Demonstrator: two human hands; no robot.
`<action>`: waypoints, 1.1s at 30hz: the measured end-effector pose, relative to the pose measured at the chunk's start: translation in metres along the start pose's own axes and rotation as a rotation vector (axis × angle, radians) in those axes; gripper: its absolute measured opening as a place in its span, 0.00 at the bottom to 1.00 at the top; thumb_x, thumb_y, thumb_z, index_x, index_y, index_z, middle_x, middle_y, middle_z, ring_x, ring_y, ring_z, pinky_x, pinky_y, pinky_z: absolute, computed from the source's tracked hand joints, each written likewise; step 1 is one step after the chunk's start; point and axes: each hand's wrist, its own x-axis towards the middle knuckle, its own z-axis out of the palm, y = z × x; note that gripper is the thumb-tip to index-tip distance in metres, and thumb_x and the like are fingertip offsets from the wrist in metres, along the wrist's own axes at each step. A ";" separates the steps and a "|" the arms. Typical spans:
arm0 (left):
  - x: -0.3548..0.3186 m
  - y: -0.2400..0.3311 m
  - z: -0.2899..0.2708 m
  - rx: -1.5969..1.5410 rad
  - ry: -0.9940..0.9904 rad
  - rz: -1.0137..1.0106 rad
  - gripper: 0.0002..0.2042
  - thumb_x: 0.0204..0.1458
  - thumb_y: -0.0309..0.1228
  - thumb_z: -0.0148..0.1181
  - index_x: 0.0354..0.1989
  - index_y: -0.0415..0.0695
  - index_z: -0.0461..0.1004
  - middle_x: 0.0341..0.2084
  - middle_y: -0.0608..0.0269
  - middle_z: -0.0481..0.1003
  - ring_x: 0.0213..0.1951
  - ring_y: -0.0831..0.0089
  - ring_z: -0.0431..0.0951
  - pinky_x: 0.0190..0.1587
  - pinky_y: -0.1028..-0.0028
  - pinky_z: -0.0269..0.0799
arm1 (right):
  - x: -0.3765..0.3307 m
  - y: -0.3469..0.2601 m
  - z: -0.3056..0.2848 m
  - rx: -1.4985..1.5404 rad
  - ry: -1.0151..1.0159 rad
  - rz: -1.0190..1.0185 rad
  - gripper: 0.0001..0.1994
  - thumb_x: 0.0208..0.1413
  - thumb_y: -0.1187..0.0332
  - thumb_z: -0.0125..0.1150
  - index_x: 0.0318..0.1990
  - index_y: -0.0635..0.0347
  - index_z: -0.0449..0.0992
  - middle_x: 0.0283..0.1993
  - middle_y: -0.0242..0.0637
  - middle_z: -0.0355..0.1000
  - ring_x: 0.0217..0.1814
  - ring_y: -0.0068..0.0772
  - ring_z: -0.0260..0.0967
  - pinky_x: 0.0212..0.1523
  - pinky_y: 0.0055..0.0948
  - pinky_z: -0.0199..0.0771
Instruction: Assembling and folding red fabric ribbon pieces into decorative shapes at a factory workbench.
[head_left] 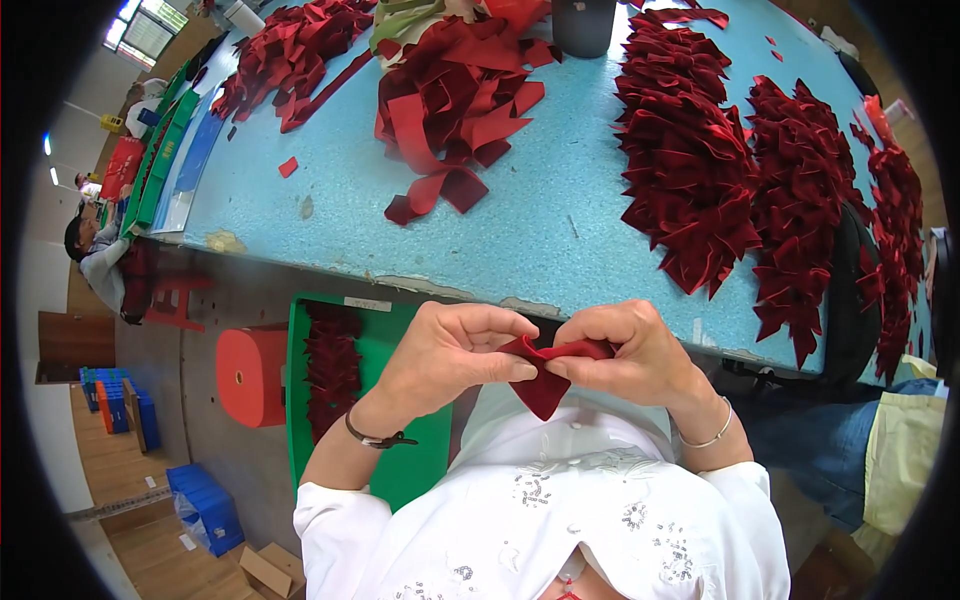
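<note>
Blue surface [520, 220] carries heaps of red ribbon pieces [690, 150]; below its edge, left hand [450, 355] and right hand [630, 350] both pinch 1 folded red ribbon [545, 385]

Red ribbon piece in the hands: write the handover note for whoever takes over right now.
Left hand: fingers pinch the left end of the red ribbon piece.
Right hand: fingers pinch its right end, above the lap.
Blue table: loose ribbon strips in the middle, folded red pieces heaped on the right.
Green tray at the left holds more red pieces.
Done: heaps folded. Left: this piece, loose strips.
</note>
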 end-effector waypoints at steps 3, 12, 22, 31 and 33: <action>0.003 0.000 0.000 0.040 -0.050 -0.002 0.14 0.43 0.14 0.61 0.41 0.30 0.74 0.30 0.57 0.78 0.33 0.78 0.78 0.38 0.82 0.74 | -0.002 0.001 -0.001 -0.012 -0.003 -0.005 0.04 0.40 0.73 0.67 0.25 0.62 0.77 0.16 0.31 0.67 0.17 0.18 0.60 0.18 0.20 0.56; 0.009 -0.006 -0.007 0.177 -0.112 -0.050 0.07 0.46 0.19 0.61 0.35 0.34 0.78 0.27 0.61 0.78 0.31 0.81 0.76 0.35 0.82 0.72 | 0.002 -0.002 -0.012 -0.021 -0.096 0.092 0.05 0.40 0.72 0.66 0.25 0.62 0.77 0.19 0.34 0.71 0.19 0.21 0.64 0.20 0.20 0.60; 0.011 -0.008 -0.007 0.317 0.045 0.087 0.06 0.47 0.21 0.60 0.33 0.32 0.78 0.24 0.63 0.78 0.27 0.85 0.73 0.29 0.83 0.69 | 0.005 -0.004 -0.014 -0.274 0.030 -0.092 0.07 0.39 0.74 0.69 0.27 0.62 0.76 0.23 0.35 0.72 0.21 0.25 0.67 0.23 0.23 0.65; 0.011 -0.010 -0.010 0.260 0.092 0.187 0.06 0.47 0.21 0.60 0.32 0.32 0.78 0.24 0.63 0.78 0.28 0.84 0.74 0.30 0.83 0.70 | 0.011 -0.002 -0.007 -0.363 0.146 -0.214 0.08 0.40 0.74 0.69 0.26 0.63 0.75 0.21 0.35 0.70 0.21 0.25 0.66 0.22 0.23 0.64; 0.007 -0.002 -0.010 0.351 0.104 0.184 0.06 0.47 0.21 0.60 0.32 0.32 0.78 0.24 0.63 0.78 0.28 0.84 0.74 0.31 0.83 0.71 | 0.012 -0.003 -0.007 -0.349 0.136 -0.216 0.07 0.41 0.73 0.69 0.26 0.63 0.75 0.21 0.35 0.70 0.20 0.24 0.65 0.21 0.23 0.64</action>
